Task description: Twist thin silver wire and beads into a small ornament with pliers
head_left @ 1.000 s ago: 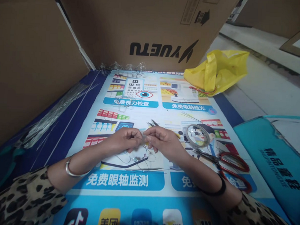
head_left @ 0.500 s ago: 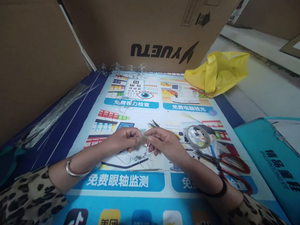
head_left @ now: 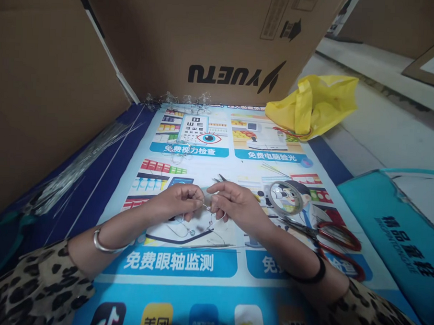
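Over the printed mat (head_left: 161, 294), my left hand (head_left: 181, 199) is closed in a pinch on a thin beaded wire (head_left: 210, 223). My right hand (head_left: 236, 204) faces it a short gap away, thumb and fingers pinched on the same wire. Between the fingertips the wire bends in a small loop, and its loose ends with small beads hang below onto the mat. The dark pointed tip of a tool (head_left: 221, 178) shows behind my right hand, which hides the rest. A straight thin rod (head_left: 208, 246) lies below the hands.
Red-handled scissors (head_left: 338, 236) and a clear tape roll (head_left: 286, 198) lie at the right. A bundle of wires (head_left: 80, 168) lies left. Beaded wire pieces (head_left: 183, 101) sit before the cardboard box (head_left: 154, 40). A yellow bag (head_left: 309, 106) and teal bag (head_left: 390, 232) are on the right.
My fingertips have parted slightly. A translucent pale patch seen between them before no longer shows, and the wire loop there is now visible. The view has shifted very slightly.
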The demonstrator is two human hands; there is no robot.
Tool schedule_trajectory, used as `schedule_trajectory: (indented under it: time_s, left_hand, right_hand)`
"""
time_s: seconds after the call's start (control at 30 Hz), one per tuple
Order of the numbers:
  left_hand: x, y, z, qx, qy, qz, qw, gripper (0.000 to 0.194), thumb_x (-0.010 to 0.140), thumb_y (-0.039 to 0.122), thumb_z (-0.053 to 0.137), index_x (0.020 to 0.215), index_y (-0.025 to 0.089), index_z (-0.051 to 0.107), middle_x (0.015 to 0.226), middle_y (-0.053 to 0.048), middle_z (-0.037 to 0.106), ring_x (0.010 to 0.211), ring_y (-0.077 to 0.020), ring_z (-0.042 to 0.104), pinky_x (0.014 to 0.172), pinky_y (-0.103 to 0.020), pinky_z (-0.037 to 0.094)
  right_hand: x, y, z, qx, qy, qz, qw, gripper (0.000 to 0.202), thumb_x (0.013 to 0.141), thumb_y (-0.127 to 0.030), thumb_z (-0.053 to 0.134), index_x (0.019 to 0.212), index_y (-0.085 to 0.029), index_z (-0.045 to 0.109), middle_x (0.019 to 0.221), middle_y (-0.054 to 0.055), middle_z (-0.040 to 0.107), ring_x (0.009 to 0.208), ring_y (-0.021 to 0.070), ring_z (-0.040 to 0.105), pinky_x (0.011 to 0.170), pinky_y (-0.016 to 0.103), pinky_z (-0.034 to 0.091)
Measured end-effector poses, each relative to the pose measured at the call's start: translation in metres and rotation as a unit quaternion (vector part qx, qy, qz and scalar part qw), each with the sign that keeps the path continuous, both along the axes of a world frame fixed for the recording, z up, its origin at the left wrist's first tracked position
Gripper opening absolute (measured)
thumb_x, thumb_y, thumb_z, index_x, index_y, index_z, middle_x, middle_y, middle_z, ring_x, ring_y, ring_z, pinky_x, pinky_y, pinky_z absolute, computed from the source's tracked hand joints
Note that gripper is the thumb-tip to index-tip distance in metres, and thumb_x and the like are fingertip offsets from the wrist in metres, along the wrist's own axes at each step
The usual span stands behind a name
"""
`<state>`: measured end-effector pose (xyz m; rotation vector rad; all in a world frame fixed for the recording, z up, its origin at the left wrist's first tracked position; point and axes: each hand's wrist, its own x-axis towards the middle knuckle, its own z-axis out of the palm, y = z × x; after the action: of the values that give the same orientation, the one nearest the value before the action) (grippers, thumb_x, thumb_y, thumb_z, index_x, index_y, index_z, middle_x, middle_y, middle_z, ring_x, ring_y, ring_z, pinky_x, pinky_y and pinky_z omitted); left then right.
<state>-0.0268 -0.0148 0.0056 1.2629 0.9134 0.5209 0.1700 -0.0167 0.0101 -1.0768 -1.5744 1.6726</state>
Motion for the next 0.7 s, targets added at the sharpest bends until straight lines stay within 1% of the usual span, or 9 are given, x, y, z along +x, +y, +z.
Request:
schedule_trajectory:
  time_s: [0.07, 0.2, 0.33, 0.5, 0.7]
  left_hand:
    - [0.0004, -0.0005, 0.0011, -0.001, -0.002, -0.004, 1.000, 0.013, 0.078, 0.027, 0.055, 0.075, 0.015, 0.052, 0.061, 0.003, 0.056, 0.049, -0.0063, 0.051, 0.050, -0.019, 0.037]
    - [0.0043, -0.0038, 0.0063, 0.003, 0.016, 0.031, 0.999, 0.013, 0.076, 0.026, 0.056, 0.072, 0.016, 0.051, 0.053, 0.005, 0.053, 0.044, -0.0056, 0.047, 0.045, -0.018, 0.031]
    - [0.0066, -0.0056, 0.0097, 0.004, 0.021, 0.052, 0.998, 0.013, 0.076, 0.027, 0.055, 0.072, 0.016, 0.051, 0.047, 0.006, 0.052, 0.039, -0.0048, 0.042, 0.041, -0.017, 0.025]
    - [0.0054, -0.0043, 0.0075, 0.004, 0.003, 0.044, 0.999, 0.011, 0.076, 0.025, 0.056, 0.073, 0.015, 0.052, 0.050, 0.005, 0.053, 0.044, -0.0055, 0.047, 0.044, -0.017, 0.031]
    - [0.0039, -0.0036, 0.0049, -0.002, 0.001, 0.027, 1.000, 0.012, 0.077, 0.025, 0.056, 0.072, 0.015, 0.052, 0.056, 0.004, 0.054, 0.044, -0.0054, 0.049, 0.045, -0.017, 0.034]
  right_hand:
    - [0.0005, 0.0005, 0.0001, 0.015, -0.012, 0.001, 1.000, 0.023, 0.081, -0.033, 0.053, 0.099, -0.018, 0.056, 0.063, -0.003, 0.059, 0.051, 0.0071, 0.054, 0.044, 0.018, 0.042]
    - [0.0024, 0.0015, -0.0013, 0.039, -0.022, -0.001, 0.999, 0.024, 0.080, -0.033, 0.054, 0.099, -0.018, 0.056, 0.061, -0.005, 0.055, 0.052, 0.0068, 0.054, 0.046, 0.018, 0.042]
    - [0.0034, 0.0018, -0.0002, 0.034, -0.032, -0.001, 0.999, 0.024, 0.080, -0.034, 0.054, 0.098, -0.018, 0.056, 0.065, -0.003, 0.058, 0.052, 0.0062, 0.055, 0.045, 0.017, 0.040]
    - [0.0022, 0.0010, 0.0010, 0.036, -0.051, -0.007, 0.998, 0.020, 0.079, -0.036, 0.054, 0.084, -0.017, 0.057, 0.067, -0.001, 0.062, 0.050, 0.0057, 0.054, 0.045, 0.017, 0.040]
    - [0.0014, 0.0007, -0.0019, 0.050, -0.054, -0.009, 0.997, 0.019, 0.079, -0.036, 0.055, 0.081, -0.018, 0.056, 0.064, -0.002, 0.060, 0.050, 0.0060, 0.054, 0.046, 0.017, 0.041]
